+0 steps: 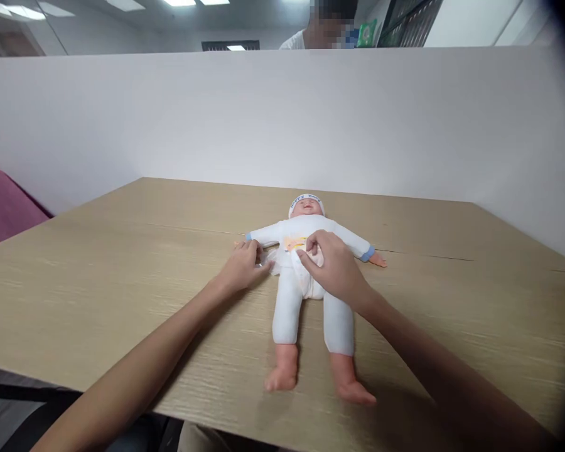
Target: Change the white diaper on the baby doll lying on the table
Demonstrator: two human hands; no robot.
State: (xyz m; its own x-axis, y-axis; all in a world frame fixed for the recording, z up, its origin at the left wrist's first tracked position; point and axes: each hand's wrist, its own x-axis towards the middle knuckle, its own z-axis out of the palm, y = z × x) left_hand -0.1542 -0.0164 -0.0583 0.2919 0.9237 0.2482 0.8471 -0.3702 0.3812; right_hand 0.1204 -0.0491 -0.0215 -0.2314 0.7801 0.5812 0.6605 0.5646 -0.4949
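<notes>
A baby doll point(306, 233) in a white suit and white cap lies on its back in the middle of the wooden table point(122, 276), arms spread, bare feet toward me. A white diaper point(311, 285) sits around its waist. My left hand point(242, 267) pinches the diaper's side flap at the doll's right hip. My right hand point(334, 267) rests on the doll's belly, fingers pinching the diaper's front.
White partition walls point(282, 119) close off the table at the back and right. A person point(322, 25) sits behind the back partition. A pink seat point(4, 201) stands at the left, beyond the table's edge.
</notes>
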